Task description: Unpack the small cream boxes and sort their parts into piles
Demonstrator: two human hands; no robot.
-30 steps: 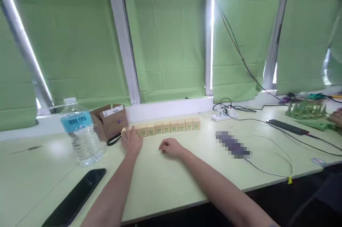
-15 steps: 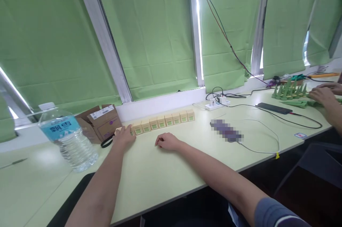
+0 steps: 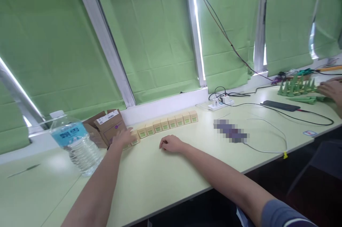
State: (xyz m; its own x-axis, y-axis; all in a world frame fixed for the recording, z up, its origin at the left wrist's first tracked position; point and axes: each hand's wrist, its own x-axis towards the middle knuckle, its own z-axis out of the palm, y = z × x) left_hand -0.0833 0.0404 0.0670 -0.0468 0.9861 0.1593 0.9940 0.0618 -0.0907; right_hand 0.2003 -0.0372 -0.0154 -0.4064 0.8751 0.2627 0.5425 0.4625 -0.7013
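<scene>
Several small cream-coloured boxes (image 3: 165, 123), each with a green square on its front, stand in a row on the desk. My left hand (image 3: 122, 138) is at the row's left end, its fingers bent over the end boxes (image 3: 135, 137). Those boxes sit slightly turned out of line with the others; the hand covers part of them, and the thumb is hidden. In front of the row's middle, my right hand (image 3: 171, 144) rests on the desk with its fingers curled in, apart from the boxes and with nothing visible in it.
Left of the row stand an open cardboard box (image 3: 107, 127) and a large water bottle (image 3: 77, 145). A pixelated phone (image 3: 229, 131) on a cable, a power strip (image 3: 220, 103) and a black phone (image 3: 280, 105) lie rightward. At far right, another person's hand (image 3: 332, 90) is near green cones (image 3: 296, 86).
My left hand has shifted slightly, and the end boxes beside it now show more and sit angled. My right hand stays curled on the desk. The whole view has moved a little.
</scene>
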